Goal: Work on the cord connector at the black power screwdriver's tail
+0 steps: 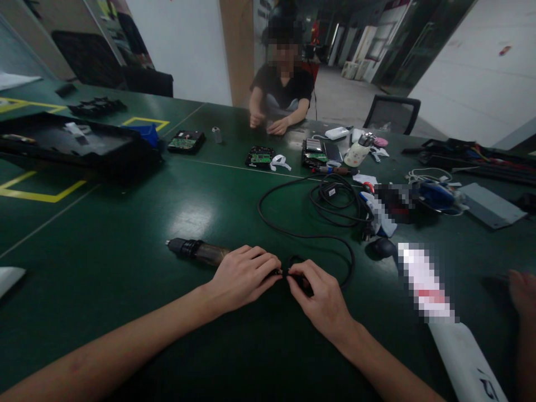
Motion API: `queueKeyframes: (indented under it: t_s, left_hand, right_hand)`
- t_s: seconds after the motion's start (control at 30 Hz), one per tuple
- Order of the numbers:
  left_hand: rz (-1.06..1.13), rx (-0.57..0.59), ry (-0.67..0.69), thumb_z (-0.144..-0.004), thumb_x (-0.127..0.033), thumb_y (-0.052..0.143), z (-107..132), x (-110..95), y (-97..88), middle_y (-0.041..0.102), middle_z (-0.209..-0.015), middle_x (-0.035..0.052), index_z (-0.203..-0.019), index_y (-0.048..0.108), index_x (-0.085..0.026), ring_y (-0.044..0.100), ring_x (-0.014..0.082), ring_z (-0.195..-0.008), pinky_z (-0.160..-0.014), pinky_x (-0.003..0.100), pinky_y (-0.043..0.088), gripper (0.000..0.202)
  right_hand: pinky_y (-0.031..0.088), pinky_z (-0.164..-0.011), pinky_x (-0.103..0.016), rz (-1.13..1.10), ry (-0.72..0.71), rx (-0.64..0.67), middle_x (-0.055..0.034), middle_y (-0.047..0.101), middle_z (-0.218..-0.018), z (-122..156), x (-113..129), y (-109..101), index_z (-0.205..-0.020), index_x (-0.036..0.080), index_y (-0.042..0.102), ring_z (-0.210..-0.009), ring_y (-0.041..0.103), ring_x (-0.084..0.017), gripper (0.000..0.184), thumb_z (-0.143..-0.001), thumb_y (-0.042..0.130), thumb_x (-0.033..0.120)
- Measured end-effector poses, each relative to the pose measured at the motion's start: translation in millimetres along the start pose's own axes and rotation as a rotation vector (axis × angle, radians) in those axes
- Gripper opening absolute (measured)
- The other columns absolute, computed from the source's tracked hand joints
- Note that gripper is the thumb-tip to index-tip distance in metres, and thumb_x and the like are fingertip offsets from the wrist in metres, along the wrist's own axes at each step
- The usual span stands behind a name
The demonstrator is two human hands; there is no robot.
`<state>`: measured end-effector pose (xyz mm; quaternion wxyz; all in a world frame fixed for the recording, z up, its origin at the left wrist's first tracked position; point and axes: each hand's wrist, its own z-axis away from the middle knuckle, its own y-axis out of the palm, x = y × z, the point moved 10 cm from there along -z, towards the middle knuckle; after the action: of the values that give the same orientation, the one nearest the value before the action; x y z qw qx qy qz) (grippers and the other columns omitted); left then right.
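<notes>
A long brown and black electric screwdriver (196, 250) lies on its side on the green table (125, 234), tip pointing left. My left hand (245, 274) is closed over its rear end. My right hand (320, 298) pinches the black cable (310, 234) where it meets the tool, fingers curled round the plug end. The two hands almost touch. The cable loops away to the right and back toward a coil.
A person sits across the table with both hands on it. Circuit boards (260, 157), a black tray (75, 142), a white bottle (359, 151) and tangled leads lie farther back. A white tube (456, 340) and another person's hand (523, 290) are at the right.
</notes>
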<state>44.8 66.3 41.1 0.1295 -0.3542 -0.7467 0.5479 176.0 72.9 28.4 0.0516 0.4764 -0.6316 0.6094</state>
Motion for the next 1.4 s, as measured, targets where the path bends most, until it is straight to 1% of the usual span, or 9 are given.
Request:
queueKeyframes:
  t_s: [0.17, 0.33, 0.47, 0.53, 0.7, 0.97, 1.17, 1.3, 1.4]
  left_hand:
    - [0.042, 0.029, 0.050, -0.103, -0.036, 0.055, 0, -5, 1.4, 0.071, -0.122, -0.0022, -0.122, 0.062, -0.027, 0.066, 0.0180, -0.106, -0.083, 0.036, 0.045, 0.022]
    - [0.001, 0.000, -0.002, -0.104, -0.038, 0.054, -1, -1, -0.8, 0.073, -0.112, 0.0002, -0.113, 0.064, -0.023, 0.066, 0.0191, -0.100, -0.082, 0.036, 0.045, 0.020]
    - [0.033, 0.011, 0.051, -0.102, -0.037, 0.055, -1, -6, -3.1, 0.072, -0.119, 0.0004, -0.122, 0.064, -0.025, 0.066, 0.0184, -0.103, -0.083, 0.034, 0.046, 0.025]
    - [0.029, 0.006, 0.068, -0.102, -0.033, 0.052, -2, -7, -4.8, 0.072, -0.120, 0.0003, -0.121, 0.064, -0.025, 0.066, 0.0177, -0.103, -0.083, 0.033, 0.046, 0.024]
    - [-0.015, 0.007, 0.018, -0.104, -0.035, 0.052, -2, -2, -2.2, 0.073, -0.110, 0.0018, -0.117, 0.064, -0.023, 0.067, 0.0185, -0.097, -0.081, 0.033, 0.047, 0.022]
    - [0.028, 0.020, 0.058, -0.102, -0.032, 0.052, -3, -5, -2.4, 0.073, -0.116, 0.0010, -0.121, 0.064, -0.025, 0.067, 0.0186, -0.102, -0.084, 0.034, 0.048, 0.023]
    - [0.008, 0.027, -0.019, -0.103, -0.040, 0.054, -4, 3, 0.5, 0.073, -0.109, 0.0006, -0.112, 0.065, -0.024, 0.068, 0.0185, -0.096, -0.082, 0.034, 0.048, 0.021]
    - [0.029, 0.044, 0.054, -0.101, -0.036, 0.055, -4, -3, -0.4, 0.072, -0.120, 0.0008, -0.124, 0.063, -0.025, 0.067, 0.0184, -0.103, -0.085, 0.035, 0.049, 0.027]
    - [0.021, 0.028, 0.072, -0.104, -0.033, 0.052, -4, -4, -1.0, 0.072, -0.120, 0.0004, -0.121, 0.065, -0.025, 0.067, 0.0174, -0.104, -0.085, 0.034, 0.049, 0.023]
  right_hand:
    - [0.051, -0.076, -0.033, 0.010, 0.004, 0.000, -0.0042, 0.064, -0.099, 0, -1, 1, -0.107, 0.023, 0.062, -0.088, 0.064, -0.020, 0.007, -0.103, 0.058, 0.020]
    - [0.052, -0.077, -0.033, 0.006, -0.005, -0.004, -0.0046, 0.065, -0.101, 0, -1, 1, -0.109, 0.023, 0.062, -0.088, 0.064, -0.020, 0.008, -0.103, 0.058, 0.020]
    - [0.053, -0.076, -0.032, 0.014, -0.004, -0.010, -0.0044, 0.065, -0.099, 0, 0, 0, -0.108, 0.023, 0.062, -0.087, 0.064, -0.020, 0.008, -0.103, 0.058, 0.021]
    - [0.053, -0.075, -0.032, 0.022, -0.007, -0.014, -0.0044, 0.065, -0.098, 0, 1, -1, -0.108, 0.023, 0.062, -0.087, 0.065, -0.020, 0.007, -0.102, 0.058, 0.021]
    - [0.054, -0.075, -0.032, 0.031, -0.018, -0.011, -0.0049, 0.066, -0.100, -1, 3, -3, -0.108, 0.023, 0.062, -0.088, 0.066, -0.020, 0.008, -0.102, 0.057, 0.020]
    - [0.056, -0.076, -0.031, 0.029, -0.012, -0.006, -0.0053, 0.067, -0.103, 0, 2, -4, -0.109, 0.023, 0.063, -0.093, 0.068, -0.021, 0.009, -0.101, 0.059, 0.019]
    - [0.056, -0.072, -0.030, 0.034, -0.004, -0.003, -0.0052, 0.068, -0.105, -1, 1, -5, -0.108, 0.023, 0.064, -0.091, 0.069, -0.020, 0.010, -0.100, 0.060, 0.018]
    - [0.056, -0.073, -0.031, 0.029, -0.001, -0.012, -0.0056, 0.068, -0.104, -1, 1, -5, -0.107, 0.023, 0.064, -0.093, 0.069, -0.021, 0.009, -0.101, 0.059, 0.018]
    - [0.056, -0.073, -0.031, 0.028, 0.000, -0.012, -0.0056, 0.068, -0.103, -1, 1, -5, -0.108, 0.023, 0.064, -0.092, 0.069, -0.021, 0.009, -0.101, 0.059, 0.019]
